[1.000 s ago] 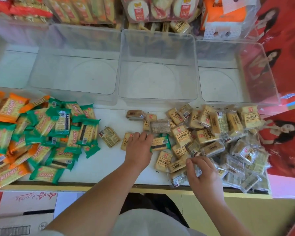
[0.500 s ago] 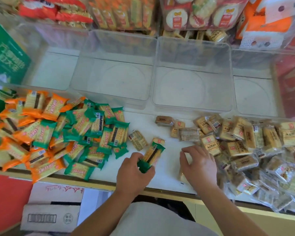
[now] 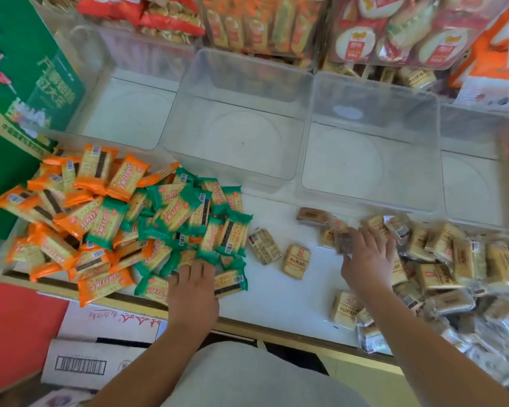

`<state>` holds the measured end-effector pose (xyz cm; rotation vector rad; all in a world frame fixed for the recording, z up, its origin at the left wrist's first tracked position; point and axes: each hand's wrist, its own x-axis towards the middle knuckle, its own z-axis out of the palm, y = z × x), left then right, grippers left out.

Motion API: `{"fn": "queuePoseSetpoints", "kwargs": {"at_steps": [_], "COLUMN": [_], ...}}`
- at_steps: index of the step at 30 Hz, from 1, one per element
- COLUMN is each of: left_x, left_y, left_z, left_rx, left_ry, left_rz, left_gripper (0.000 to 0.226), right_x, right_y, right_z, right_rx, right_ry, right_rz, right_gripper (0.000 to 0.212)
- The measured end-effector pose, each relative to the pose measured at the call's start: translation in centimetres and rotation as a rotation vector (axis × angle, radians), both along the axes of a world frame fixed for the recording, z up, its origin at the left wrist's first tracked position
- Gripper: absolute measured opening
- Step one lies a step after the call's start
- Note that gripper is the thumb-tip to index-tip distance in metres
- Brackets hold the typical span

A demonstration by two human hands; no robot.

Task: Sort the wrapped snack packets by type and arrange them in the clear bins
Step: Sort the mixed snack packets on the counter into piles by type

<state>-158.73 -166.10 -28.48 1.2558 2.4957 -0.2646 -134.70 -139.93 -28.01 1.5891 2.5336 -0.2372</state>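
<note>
White counter [image 3: 276,301], clear bins [image 3: 247,83] along far edge. Left hand [image 3: 193,284] flat, fingers straight, on green packets [image 3: 188,212]; right hand [image 3: 368,257] blurred over tan packets [image 3: 441,259], grip indeterminate.

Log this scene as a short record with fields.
left hand: rests flat on the green packets, at the near edge of the pile
right hand: blurred, over the tan packets; grip unclear
orange packets: heaped left of the green
clear bins: row behind the piles, no packets inside
stray tan packets: two, between the piles
</note>
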Motion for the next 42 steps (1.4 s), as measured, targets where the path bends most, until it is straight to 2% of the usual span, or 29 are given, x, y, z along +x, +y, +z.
{"fn": "queuePoseSetpoints", "kwargs": {"at_steps": [3,6,8,10,15,22,26,29,31,33,35,38,40,42], "left_x": [1.6,3.3,4.3,5.1,7.1,11.7,12.4,11.1,9.6,8.1,6.5,4.2,2.9,1.9], "left_y": [0.9,2.9,5.6,8.6,12.9,14.2,15.4,13.6,11.4,8.8,6.2,2.5,0.6,-0.8], "left_z": [0.8,1.1,1.1,0.8,-0.1,-0.8,-0.5,0.1,0.5,0.6,0.7,0.6,0.5,0.4], "left_rx": [0.182,0.396,0.357,0.183,-0.091,-0.032,0.167,0.357,0.414,0.457,0.514,0.577,0.604,0.62], "left_ry": [-0.033,-0.222,-0.332,-0.401,-0.304,-0.462,-0.584,-0.578,-0.559,-0.571,-0.6,-0.574,-0.54,-0.52], "left_rz": [-0.055,-0.122,-0.144,-0.154,-0.267,-0.436,-0.429,-0.238,-0.107,0.016,0.132,0.266,0.295,0.291], "left_gripper": [0.066,0.046,0.048,0.062,0.075,0.078,0.067,0.046,0.038,0.032,0.03,0.026,0.025,0.022], "right_x": [0.3,0.1,0.2,1.0,3.9,6.8,4.6,0.5,-1.8,-3.0,-3.0,-2.2,-2.0,-2.1], "right_y": [1.4,0.5,-0.9,-1.9,-2.1,-3.1,-2.4,-1.0,-0.1,0.6,0.8,0.7,0.6,0.2], "right_z": [0.9,3.1,4.1,4.1,3.3,3.6,4.5,3.9,2.3,0.8,0.2,1.1,1.8,2.5], "right_rx": [0.003,-0.067,-0.207,-0.281,-0.135,-0.144,0.008,-0.013,-0.06,-0.142,-0.151,-0.095,-0.093,-0.106], "right_ry": [-0.041,0.134,0.225,0.237,0.148,0.492,0.56,0.483,0.355,0.192,0.042,-0.101,-0.135,-0.088], "right_rz": [0.031,-0.054,-0.181,-0.234,-0.172,-0.207,0.062,0.352,0.507,0.569,0.55,0.387,0.27,0.228], "right_gripper": [0.054,0.054,0.06,0.064,0.051,0.025,0.027,0.034,0.042,0.057,0.068,0.068,0.07,0.064]}}
